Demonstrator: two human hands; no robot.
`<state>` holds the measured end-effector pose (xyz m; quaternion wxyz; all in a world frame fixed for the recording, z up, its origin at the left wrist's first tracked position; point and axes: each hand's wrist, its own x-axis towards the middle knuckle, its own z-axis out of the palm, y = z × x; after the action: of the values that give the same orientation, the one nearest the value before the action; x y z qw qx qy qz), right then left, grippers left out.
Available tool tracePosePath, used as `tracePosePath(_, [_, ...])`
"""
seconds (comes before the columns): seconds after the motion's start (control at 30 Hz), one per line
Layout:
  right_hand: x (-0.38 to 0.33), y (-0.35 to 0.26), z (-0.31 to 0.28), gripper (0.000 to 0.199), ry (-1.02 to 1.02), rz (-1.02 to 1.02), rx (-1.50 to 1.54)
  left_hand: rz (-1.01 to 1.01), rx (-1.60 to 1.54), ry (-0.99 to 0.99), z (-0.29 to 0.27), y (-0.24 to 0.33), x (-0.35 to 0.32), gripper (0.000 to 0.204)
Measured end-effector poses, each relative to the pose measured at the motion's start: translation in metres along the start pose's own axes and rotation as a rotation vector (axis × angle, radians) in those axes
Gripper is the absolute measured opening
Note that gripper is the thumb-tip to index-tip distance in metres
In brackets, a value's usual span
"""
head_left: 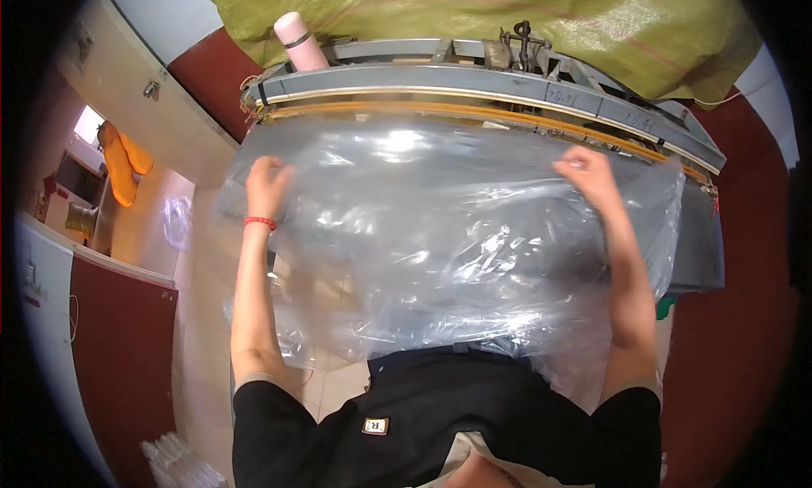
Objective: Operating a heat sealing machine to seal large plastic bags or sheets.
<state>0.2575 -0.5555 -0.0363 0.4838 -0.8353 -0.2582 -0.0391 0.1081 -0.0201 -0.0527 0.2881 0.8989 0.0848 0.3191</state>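
Note:
A wide sheet of clear plastic film stretches between my two hands, over a grey work table. My left hand, with a red bracelet at the wrist, pinches the film near its left side. Toward the right, my right hand is closed on the film with fingers curled. The sheet is wrinkled and shiny, and it hangs down past the table's near edge toward my body. Beyond both hands runs a long grey metal bar with an orange strip along its near side.
A pink bottle stands behind the bar at the left. A metal clamp fitting rises at the bar's back. Yellow-green sheeting hangs behind. An open doorway is at the left, and bundled clear plastic lies on the floor at lower left.

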Motion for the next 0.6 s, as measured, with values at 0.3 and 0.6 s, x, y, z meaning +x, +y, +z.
tracePosePath(0.3, [-0.153, 0.129, -0.203, 0.023, 0.635, 0.325, -0.563, 0.345, 0.455, -0.772, 0.04, 0.101, -0.073, 0.079])
tracePosePath(0.6, [-0.17, 0.149, -0.227, 0.031, 0.638, 0.389, -0.713, 0.075, 0.313, -0.31, 0.055, 0.059, -0.018, 0.054])
